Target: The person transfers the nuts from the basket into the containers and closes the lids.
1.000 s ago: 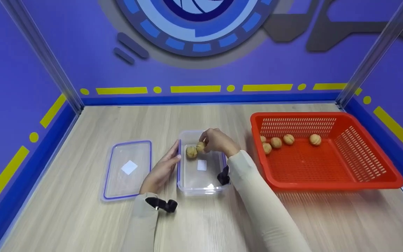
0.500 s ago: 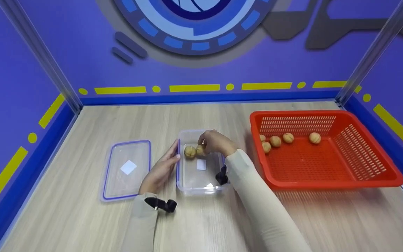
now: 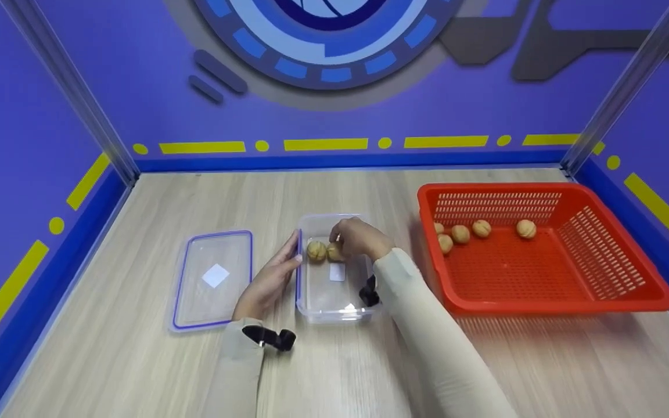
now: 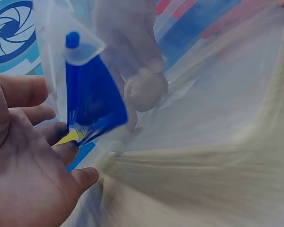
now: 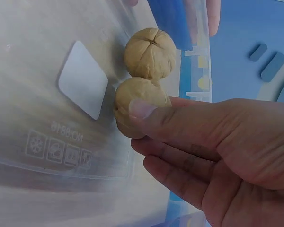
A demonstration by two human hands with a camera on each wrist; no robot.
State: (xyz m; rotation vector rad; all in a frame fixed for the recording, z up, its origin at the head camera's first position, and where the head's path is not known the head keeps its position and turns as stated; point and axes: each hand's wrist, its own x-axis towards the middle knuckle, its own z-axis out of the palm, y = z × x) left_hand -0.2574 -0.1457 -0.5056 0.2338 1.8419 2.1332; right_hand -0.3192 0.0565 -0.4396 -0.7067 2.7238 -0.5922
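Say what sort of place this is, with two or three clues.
Probably a recording booth: printed blue-purple panels border a wood-grain tabletop, metal posts rise at its far corners, and wrist-worn black devices resemble cameras.

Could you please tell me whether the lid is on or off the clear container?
Off: the lid lies flat on the table beside the clear container, and the right hand reaches in through its open top.
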